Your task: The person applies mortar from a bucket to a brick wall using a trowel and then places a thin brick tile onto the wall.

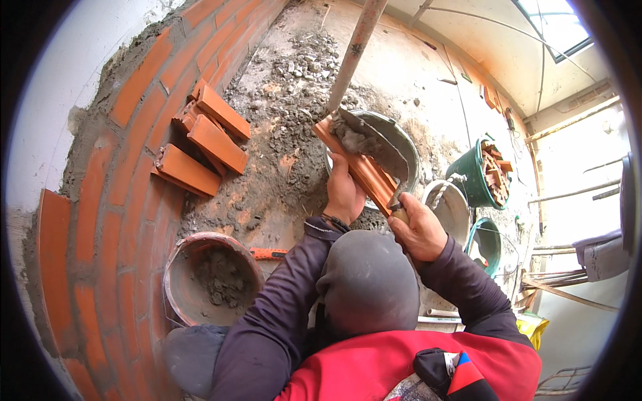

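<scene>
Left hand clamped on orange brick above mortar pan; right hand closed round trowel (loaded grey). Risk: mortar sliding off tilted brick, missing the pan.

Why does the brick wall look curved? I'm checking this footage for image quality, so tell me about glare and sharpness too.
Head view: fisheye distortion bends the brick wall toward the dark circular rim; the skylight at top right and the pale area at far right are overexposed; the left hand, brick and trowel at centre look reasonably sharp under soft, even daylight.
</scene>
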Action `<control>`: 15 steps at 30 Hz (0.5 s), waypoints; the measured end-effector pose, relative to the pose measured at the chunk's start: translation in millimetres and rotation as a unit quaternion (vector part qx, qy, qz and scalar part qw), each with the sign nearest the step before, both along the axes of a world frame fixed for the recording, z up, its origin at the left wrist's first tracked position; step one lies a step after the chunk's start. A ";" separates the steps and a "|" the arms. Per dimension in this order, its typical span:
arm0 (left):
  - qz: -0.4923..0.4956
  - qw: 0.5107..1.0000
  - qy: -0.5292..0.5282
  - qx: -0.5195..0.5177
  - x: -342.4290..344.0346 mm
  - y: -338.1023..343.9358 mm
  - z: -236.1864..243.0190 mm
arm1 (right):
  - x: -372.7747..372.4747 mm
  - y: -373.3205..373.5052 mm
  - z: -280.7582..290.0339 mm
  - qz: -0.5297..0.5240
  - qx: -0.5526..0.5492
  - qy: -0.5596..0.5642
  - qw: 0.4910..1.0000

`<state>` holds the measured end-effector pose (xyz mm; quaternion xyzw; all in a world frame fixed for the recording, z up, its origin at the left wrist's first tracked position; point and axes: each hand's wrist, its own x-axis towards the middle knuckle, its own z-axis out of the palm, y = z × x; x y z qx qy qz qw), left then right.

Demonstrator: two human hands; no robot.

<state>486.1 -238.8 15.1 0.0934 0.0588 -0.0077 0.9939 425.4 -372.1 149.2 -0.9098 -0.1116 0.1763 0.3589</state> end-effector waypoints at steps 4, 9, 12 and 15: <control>-0.001 1.000 0.002 -0.006 0.7 11.8 -6.3 | -4.6 -4.3 9.9 0.027 -0.020 -0.012 0.999; 0.049 0.999 0.012 0.015 10.0 31.5 -5.0 | -4.9 -26.5 9.1 -0.030 0.027 0.014 0.999; 0.079 0.996 0.028 0.037 10.2 35.6 -6.7 | 4.0 -28.4 22.1 -0.020 0.031 -0.004 0.999; 0.102 0.992 0.020 0.072 12.3 36.7 -9.7 | 11.9 -16.0 47.6 0.034 -0.029 0.023 0.999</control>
